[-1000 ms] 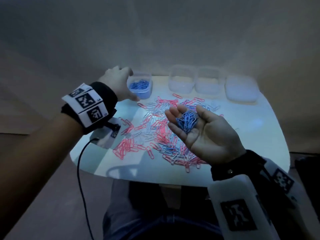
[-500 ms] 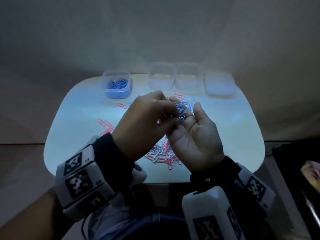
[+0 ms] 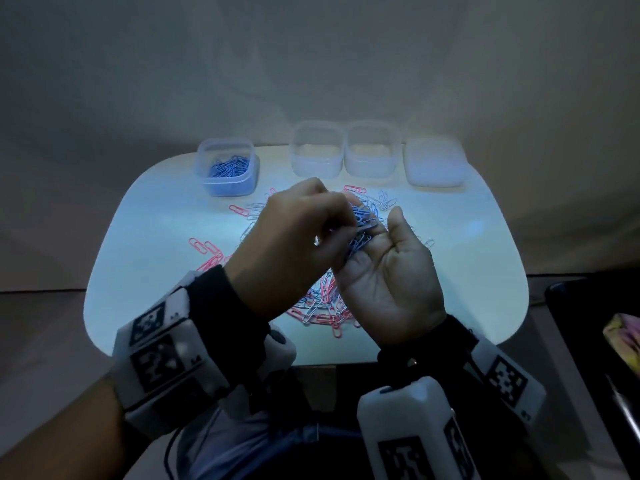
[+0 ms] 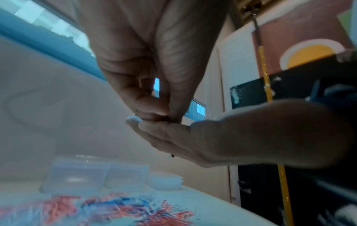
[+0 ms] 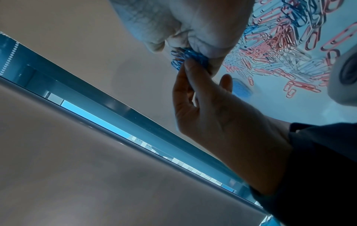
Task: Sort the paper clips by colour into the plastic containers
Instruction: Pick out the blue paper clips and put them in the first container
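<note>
- The left hand (image 3: 294,233) reaches across, palm down, its fingertips (image 5: 197,45) drawn together and pinching into the bunch of blue clips (image 3: 362,225); the wrist view shows thumb and fingers meeting at the tips.
- The right hand (image 3: 384,271) lies palm up under it, fingers loosely curved into a cup that carries the bunch, the thumb standing free at the side.
- Both hands hang above the table (image 3: 156,216), over the mixed heap of pink, white and blue clips (image 3: 322,306), not resting on it.
- The clips are likely light, stiff wire, smooth-coated and prone to hooking one another; a pinch on the middle of the tangle should lift several together, while strays may slip off the palm's edge.
- The blue-clip container (image 3: 228,171) stands at the far left of the row, well apart from the hands, already part filled.
- Two clear containers (image 3: 343,150), apparently empty, stand side by side near the middle, and a stack of lids (image 3: 434,164) sits to their right.
- Pink strays (image 3: 204,245) lie apart to the left.
</note>
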`<state>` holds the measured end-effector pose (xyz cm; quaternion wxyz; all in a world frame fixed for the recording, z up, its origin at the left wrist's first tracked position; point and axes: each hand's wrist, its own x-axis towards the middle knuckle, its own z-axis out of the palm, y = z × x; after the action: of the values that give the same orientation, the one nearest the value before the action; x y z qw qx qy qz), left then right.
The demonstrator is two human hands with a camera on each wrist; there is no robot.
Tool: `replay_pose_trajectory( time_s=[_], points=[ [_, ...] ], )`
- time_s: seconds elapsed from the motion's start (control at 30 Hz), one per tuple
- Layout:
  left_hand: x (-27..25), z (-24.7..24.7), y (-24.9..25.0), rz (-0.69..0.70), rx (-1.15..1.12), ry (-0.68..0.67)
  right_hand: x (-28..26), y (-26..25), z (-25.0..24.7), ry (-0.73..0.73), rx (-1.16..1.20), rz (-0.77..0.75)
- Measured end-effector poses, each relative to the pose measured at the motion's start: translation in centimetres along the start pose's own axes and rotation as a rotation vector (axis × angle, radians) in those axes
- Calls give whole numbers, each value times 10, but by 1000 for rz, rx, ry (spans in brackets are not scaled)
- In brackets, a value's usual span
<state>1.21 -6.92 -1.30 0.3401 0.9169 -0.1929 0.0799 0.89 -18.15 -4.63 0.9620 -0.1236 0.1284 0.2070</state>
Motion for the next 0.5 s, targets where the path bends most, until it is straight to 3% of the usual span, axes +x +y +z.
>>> replay_pose_trajectory(
  time_s=[0.13,0.23,0.33,0.43,0.5],
  points=[
    [-4,-15,-3,-342,-523,44,1,-3,-1,22,-47,-9],
    [-12,-27,-24,-514,-669,61,0,-6,-4,24,-71,1],
    [-16,-28,-53,-629,-526,-16,0,-6,-8,18,-71,13],
    [-16,-23,-72,-587,-90,-190,1,-5,-11,-7,-51,24],
    [-16,-28,-78,-560,67,-109,1,-6,-9,2,-85,24]
  ],
)
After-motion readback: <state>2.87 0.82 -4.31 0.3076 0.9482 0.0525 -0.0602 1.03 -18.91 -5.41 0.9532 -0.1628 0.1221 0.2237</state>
